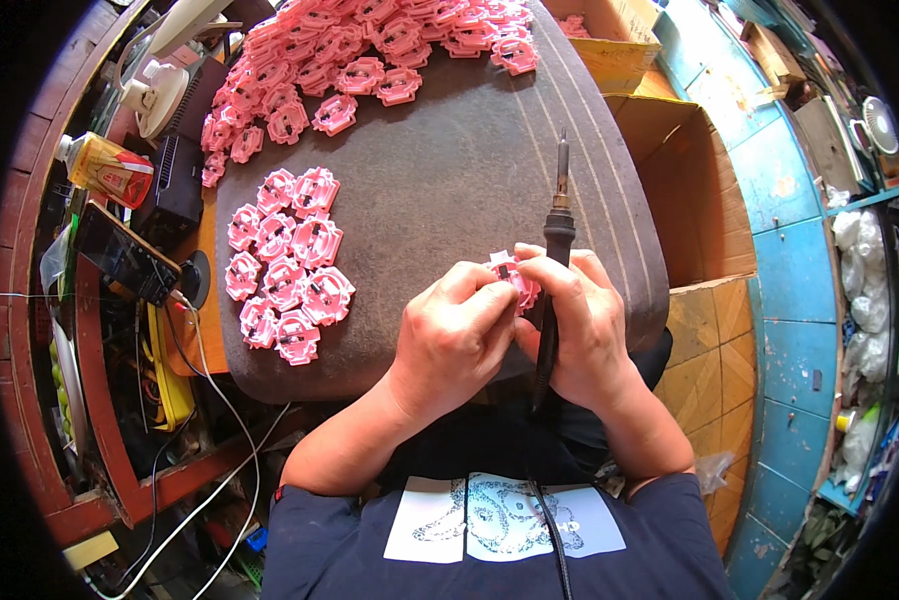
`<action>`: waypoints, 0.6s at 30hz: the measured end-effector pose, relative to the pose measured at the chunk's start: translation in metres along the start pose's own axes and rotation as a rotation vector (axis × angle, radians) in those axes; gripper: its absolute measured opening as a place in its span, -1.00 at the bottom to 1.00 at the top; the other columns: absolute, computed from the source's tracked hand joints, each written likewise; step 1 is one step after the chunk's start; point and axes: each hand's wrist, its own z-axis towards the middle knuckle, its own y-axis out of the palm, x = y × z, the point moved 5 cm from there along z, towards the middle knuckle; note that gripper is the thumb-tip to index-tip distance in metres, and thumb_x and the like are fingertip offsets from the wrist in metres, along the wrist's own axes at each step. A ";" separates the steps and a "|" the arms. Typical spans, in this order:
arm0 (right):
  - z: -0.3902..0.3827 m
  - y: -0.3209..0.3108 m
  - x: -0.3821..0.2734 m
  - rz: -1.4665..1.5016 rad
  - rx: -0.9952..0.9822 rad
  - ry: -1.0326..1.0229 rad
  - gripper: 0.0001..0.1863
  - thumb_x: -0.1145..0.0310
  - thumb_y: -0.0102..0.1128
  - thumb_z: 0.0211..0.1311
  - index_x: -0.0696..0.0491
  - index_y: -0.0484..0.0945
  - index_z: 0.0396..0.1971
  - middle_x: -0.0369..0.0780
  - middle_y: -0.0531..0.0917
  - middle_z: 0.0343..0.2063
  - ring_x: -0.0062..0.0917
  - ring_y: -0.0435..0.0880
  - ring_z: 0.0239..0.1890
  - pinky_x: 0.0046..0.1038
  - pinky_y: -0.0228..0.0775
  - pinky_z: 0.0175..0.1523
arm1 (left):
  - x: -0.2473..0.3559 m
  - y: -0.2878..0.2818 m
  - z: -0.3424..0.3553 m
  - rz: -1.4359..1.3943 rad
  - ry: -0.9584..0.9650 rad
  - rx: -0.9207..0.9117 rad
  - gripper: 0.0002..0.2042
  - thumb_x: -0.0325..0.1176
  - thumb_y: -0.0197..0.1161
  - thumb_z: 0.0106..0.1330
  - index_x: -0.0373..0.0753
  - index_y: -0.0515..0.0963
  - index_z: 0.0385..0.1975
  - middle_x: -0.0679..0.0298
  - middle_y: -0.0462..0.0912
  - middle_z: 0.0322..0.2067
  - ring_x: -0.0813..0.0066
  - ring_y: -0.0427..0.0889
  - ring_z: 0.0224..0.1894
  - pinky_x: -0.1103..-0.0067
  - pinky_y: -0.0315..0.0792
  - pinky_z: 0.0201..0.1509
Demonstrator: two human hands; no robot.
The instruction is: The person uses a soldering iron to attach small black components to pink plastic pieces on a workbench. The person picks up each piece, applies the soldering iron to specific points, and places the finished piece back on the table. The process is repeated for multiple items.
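Observation:
Near the front edge of the dark table my two hands meet over a small pink plastic part (512,278) with a dark piece on it. My left hand (456,330) is closed around the part from the left, its fingertips pinching it. My right hand (581,325) grips a black soldering iron (559,228) and also has fingers against the part's right side. The iron's metal tip points away from me, apart from the part, and its cord runs down over my shirt. Fingers hide much of the part. To the left lies a group of similar pink parts (284,283).
A large heap of pink parts (309,60) covers the table's far side. Cardboard boxes (684,190) stand right of the table (429,170). On the left are a phone (129,253), a drink bottle (109,170) and white cables (214,375). Blue cabinets (794,260) line the right.

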 end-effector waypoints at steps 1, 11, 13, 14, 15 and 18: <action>0.000 0.000 0.000 -0.003 0.001 -0.001 -0.31 0.45 0.48 0.07 0.07 0.46 0.27 -0.07 0.73 -0.03 -0.09 0.63 -0.17 -0.14 0.48 0.00 | 0.000 0.000 0.000 -0.001 0.001 0.002 -0.84 -0.54 0.44 0.22 -0.26 0.66 -0.22 0.14 0.64 -0.29 0.11 0.73 -0.31 0.33 0.64 -0.25; -0.001 0.000 0.000 -0.002 0.016 0.012 -0.31 0.47 0.48 0.02 0.06 0.48 0.24 -0.09 0.74 -0.01 -0.11 0.64 -0.15 -0.16 0.50 -0.01 | -0.001 -0.001 -0.001 0.006 -0.005 -0.004 -0.78 -0.60 0.48 0.18 -0.25 0.74 -0.17 0.14 0.70 -0.25 0.16 0.75 -0.31 0.40 0.63 -0.28; -0.001 0.000 0.000 -0.003 0.016 0.014 -0.31 0.48 0.48 0.01 0.06 0.48 0.23 -0.08 0.74 0.01 -0.10 0.64 -0.14 -0.16 0.51 0.00 | -0.001 -0.001 -0.001 0.007 -0.011 -0.004 -0.78 -0.59 0.48 0.18 -0.25 0.74 -0.17 0.14 0.70 -0.25 0.16 0.75 -0.31 0.40 0.63 -0.28; -0.001 0.000 -0.001 -0.003 0.017 0.016 -0.31 0.49 0.48 0.01 0.06 0.48 0.23 -0.07 0.74 0.02 -0.10 0.65 -0.14 -0.16 0.51 0.01 | -0.001 -0.001 -0.001 0.008 -0.008 -0.004 -0.78 -0.59 0.48 0.18 -0.25 0.74 -0.17 0.14 0.70 -0.25 0.16 0.75 -0.31 0.39 0.63 -0.28; -0.001 0.000 -0.001 -0.002 0.018 0.018 -0.31 0.49 0.49 0.00 0.06 0.48 0.23 -0.07 0.74 0.02 -0.09 0.65 -0.13 -0.16 0.51 0.01 | -0.001 -0.001 -0.001 0.010 -0.005 -0.003 -0.78 -0.59 0.48 0.18 -0.25 0.74 -0.17 0.14 0.70 -0.25 0.16 0.75 -0.31 0.39 0.63 -0.28; -0.002 0.000 0.000 0.008 0.023 0.036 -0.31 0.50 0.48 0.00 0.07 0.48 0.23 -0.04 0.74 0.03 -0.09 0.66 -0.12 -0.15 0.51 0.02 | -0.002 -0.001 -0.001 0.007 -0.009 -0.002 -0.78 -0.59 0.48 0.18 -0.24 0.74 -0.17 0.14 0.70 -0.25 0.16 0.75 -0.31 0.39 0.63 -0.28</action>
